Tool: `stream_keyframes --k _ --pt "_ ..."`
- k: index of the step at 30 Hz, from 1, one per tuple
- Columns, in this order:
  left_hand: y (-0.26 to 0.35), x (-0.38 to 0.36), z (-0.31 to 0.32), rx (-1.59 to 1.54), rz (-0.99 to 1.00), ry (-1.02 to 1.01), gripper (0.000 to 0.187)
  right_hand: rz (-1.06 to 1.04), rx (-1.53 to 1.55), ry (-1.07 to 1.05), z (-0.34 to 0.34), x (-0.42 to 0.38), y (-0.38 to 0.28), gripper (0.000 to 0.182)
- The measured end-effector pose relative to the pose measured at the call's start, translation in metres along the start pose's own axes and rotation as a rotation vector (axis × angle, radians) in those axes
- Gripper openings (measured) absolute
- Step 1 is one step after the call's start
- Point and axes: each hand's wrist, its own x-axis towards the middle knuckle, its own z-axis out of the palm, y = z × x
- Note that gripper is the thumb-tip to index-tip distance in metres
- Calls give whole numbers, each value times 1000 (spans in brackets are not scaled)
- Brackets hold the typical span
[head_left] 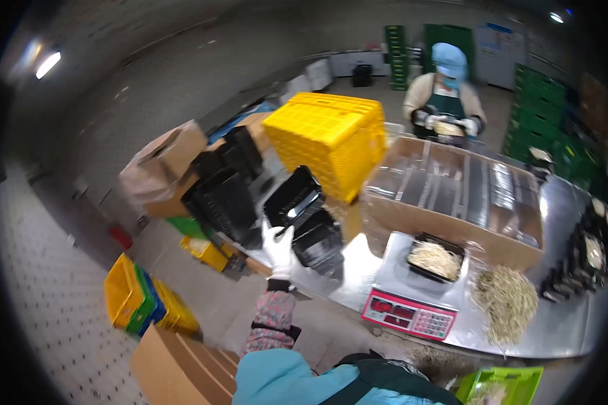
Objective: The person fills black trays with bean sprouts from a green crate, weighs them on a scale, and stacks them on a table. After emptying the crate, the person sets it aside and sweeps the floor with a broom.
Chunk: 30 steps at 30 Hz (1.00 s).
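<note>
My left hand [277, 251], in a white glove, reaches to the metal table's left part. Its fingers close on the lower edge of a black plastic tray [292, 196], which tilts up; blur softens the fingertips. Right beside it are more black trays [319, 241]. My right hand is out of view. On a white scale with a red front panel [409, 315] rests a black tray of pale thin strands [435, 259], which look like enoki mushrooms. A loose heap of similar strands [507, 300] lies right of the scale.
A yellow crate [327, 138] and a cardboard box of clear plastic lids or trays [452, 219] stand along the table. Black tray stacks [223, 202] are at left. Filled trays [581, 260] line the right. Across the table, a co-worker [446, 94] holds a tray. A green crate [503, 385] sits below.
</note>
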Motion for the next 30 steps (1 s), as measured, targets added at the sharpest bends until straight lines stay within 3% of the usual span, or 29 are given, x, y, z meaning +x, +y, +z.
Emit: stream_keyframes --k 1,3,4,5,6,7,8,10,12,16,18,20,22,24,26,28,30 --pt "18 -6 9 46 96 -82 20 -41 -59 31 -2 12 32 46" --pt "62 -28 36 -23 210 -271 21 -540 -890 208 0 56 104 44" --pt "94 -48 56 -124 219 -371 23 -365 -1072 -49 -4 63 67 44" --pt "135 -72 77 -230 213 -477 23 -576 -984 87 -15 52 42 32" --pt "168 -96 96 -336 207 -584 23 -638 -795 133 -34 37 8 42" --pt "188 -124 118 -434 188 -745 24 -156 -20 279 -45 7 -29 61" --pt "205 -153 137 -520 178 -893 24 -58 67 301 -63 -8 -72 81" --pt "253 -207 156 -248 567 -1136 24 -143 -72 353 -96 -24 -112 81" --pt "275 -273 186 -429 738 -1339 21 -215 -115 289 -131 -53 -168 81" --pt "295 -397 211 -473 1020 -1517 21 -338 -470 167 -163 -73 -207 70" --pt "311 -445 205 -463 1143 -1596 21 -346 -762 78 -155 -67 -215 48" --pt "324 -480 190 -553 1165 -1599 21 -415 -906 -11 -139 -56 -211 41" --pt "327 -501 182 -732 997 -1713 20 -471 -897 -53 -119 -43 -207 36" --pt "317 -506 175 -757 842 -1764 15 -556 -738 87 -102 -43 -213 39" --pt "304 -498 167 -693 346 -1947 14 -668 -652 122 -87 -38 -220 41" --pt "277 -501 165 -771 191 -1764 14 -778 -588 103 -72 -33 -229 50" --pt "258 -493 160 -752 28 -1725 15 -832 -560 20 -50 -22 -234 55"
